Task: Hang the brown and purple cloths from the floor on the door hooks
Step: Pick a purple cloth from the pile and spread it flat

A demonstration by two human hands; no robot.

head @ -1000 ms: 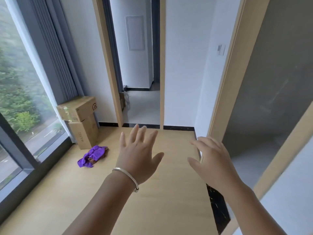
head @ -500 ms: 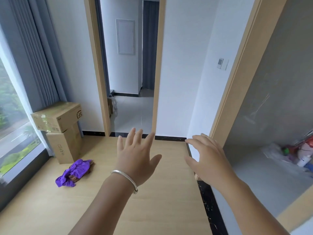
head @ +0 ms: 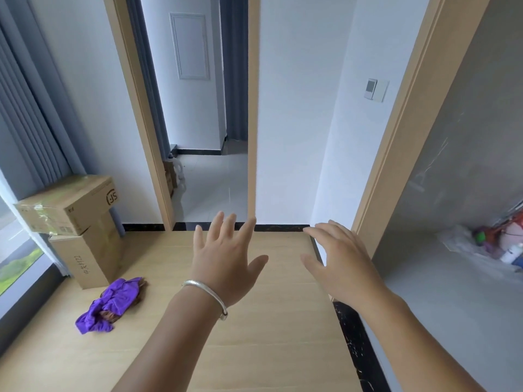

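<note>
1. Looking down from the head view, both hands are stretched out in front, over the light wooden floor (head: 268, 349).
2. The left hand (head: 226, 264), with a thin silver bangle (head: 208, 295) on its wrist, has its fingers spread wide and holds nothing.
3. The right hand (head: 342, 264) is open too, fingers a little bent, and it is empty. The two hands are apart and do not touch.
4. The crumpled purple cloth (head: 109, 305) lies on the floor, just in front of the two stacked brown cardboard boxes (head: 76, 224). That is my landmark.
5. The small brown cloth (head: 111, 315) peeks out from under the purple one, so both sit in one little heap next to the boxes. Only a bit of the brown one shows.
6. Both hands are well to the right of the boxes and far from the heap.
7. To the right of the boxes is an open doorway with a pale wooden frame (head: 141, 123). I cannot see any door hooks here.
8. I think the job is right at the start: the step now is getting to the cloths, and nothing is picked up yet.
9. The next move should be to step left toward the boxes, bend down low, and grab the heap. The cloths are soft and floppy, so a good pinch of the fingers would be needed to lift both.
</note>
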